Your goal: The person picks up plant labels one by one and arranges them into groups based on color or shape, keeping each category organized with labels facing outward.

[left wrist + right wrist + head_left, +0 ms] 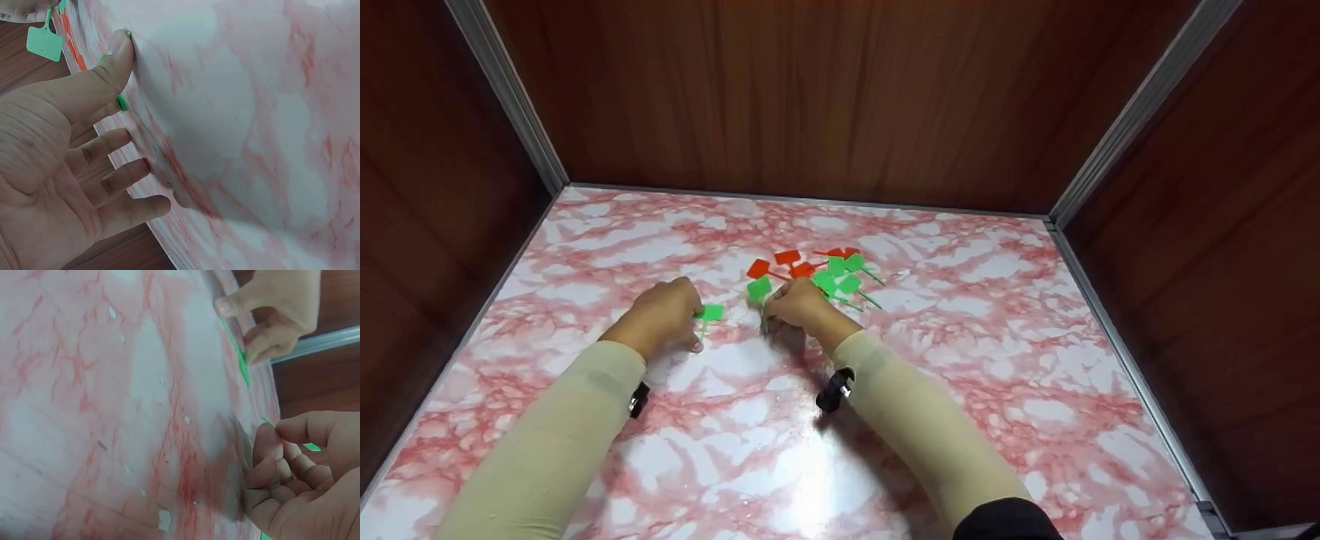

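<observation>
My left hand (664,315) touches a green cable-tie tag (711,312) close over the table, its fingertips at the flat plate and its thumb by the end of the thin stem. In the left wrist view the other fingers of that hand (90,146) spread loosely. To the right, my right hand (802,307) pinches the stem of another green tag between thumb and index finger; the plate (759,289) of this tag points away from me. The right wrist view shows the pinch of the right hand (304,478) over the table, with the other fingers curled.
Just beyond the right hand lies a loose heap of red tags (787,257) and green tags (849,283), several of each, with stems pointing different ways. The table (997,360) has a red-and-white marbled top. Brown wood-grain panels (810,97) stand at its back and both sides.
</observation>
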A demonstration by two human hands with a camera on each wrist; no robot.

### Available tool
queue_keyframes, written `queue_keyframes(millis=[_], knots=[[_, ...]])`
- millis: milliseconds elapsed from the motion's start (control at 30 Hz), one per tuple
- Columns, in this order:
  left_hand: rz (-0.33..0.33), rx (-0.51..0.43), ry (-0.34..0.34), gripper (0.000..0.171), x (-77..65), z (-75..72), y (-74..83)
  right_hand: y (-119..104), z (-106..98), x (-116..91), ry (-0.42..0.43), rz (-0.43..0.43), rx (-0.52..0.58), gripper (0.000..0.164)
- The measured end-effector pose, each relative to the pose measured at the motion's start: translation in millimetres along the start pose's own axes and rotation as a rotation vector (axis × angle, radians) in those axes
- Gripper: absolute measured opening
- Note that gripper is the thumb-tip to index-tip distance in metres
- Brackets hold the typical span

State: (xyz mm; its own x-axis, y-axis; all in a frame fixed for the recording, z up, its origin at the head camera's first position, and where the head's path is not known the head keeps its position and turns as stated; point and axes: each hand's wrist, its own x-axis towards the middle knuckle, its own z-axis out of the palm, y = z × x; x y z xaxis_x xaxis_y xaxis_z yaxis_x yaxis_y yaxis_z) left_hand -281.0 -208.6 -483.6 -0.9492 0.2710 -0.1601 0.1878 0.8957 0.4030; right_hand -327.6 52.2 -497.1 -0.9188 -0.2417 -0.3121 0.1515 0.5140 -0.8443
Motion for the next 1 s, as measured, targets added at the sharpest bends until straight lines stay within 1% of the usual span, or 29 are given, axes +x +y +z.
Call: queue_keyframes(millis=[100,133,233,300,333,367,400,533,667,867,1000], knots=[[0.003,-0.008,0.001,0.065,0.1,0.4,-0.4,2.9,1.8,0.1,-0.026,0.007,0.070,0.005],[0.021,-0.015,0.005,0.066,9.5,8.3,-14.4,3.4,2.6,-0.8,-0.041,0.008,0.104,0.006],[0.021,-0.017,0.012,0.067,9.2,8.1,-14.7,5.2,6.2,-3.2,-0.080,0.013,0.201,0.007],[0.021,-0.013,0.016,0.067,8.0,7.6,-13.9,5.8,9.5,-5.4,-0.096,0.020,0.241,0.003],[0.022,-0.011,0.018,0.066,6.9,7.3,-13.2,6.0,11.1,-6.7,-0.098,0.019,0.245,0.004],[0.003,-0.005,0.016,0.065,-3.3,-0.8,1.6,6.3,12.7,-7.5,-0.096,0.020,0.249,0.003],[0.004,-0.003,0.017,0.065,-4.1,-0.9,2.6,6.4,14.4,-8.3,-0.093,0.023,0.249,0.003],[0.015,-0.002,0.018,0.064,-4.1,-1.2,3.8,6.1,19.9,-12.2,-0.084,0.042,0.267,0.006],[0.016,-0.004,0.016,0.063,-2.2,0.1,1.7,5.6,24.9,-15.8,-0.092,0.072,0.307,0.003],[0.021,0.015,0.016,0.063,0.5,1.1,-0.5,5.3,33.2,-19.2,-0.095,0.087,0.379,0.015],[0.022,0.021,0.014,0.063,0.9,0.8,-0.5,7.1,38.4,-19.3,-0.102,0.092,0.433,0.015]])
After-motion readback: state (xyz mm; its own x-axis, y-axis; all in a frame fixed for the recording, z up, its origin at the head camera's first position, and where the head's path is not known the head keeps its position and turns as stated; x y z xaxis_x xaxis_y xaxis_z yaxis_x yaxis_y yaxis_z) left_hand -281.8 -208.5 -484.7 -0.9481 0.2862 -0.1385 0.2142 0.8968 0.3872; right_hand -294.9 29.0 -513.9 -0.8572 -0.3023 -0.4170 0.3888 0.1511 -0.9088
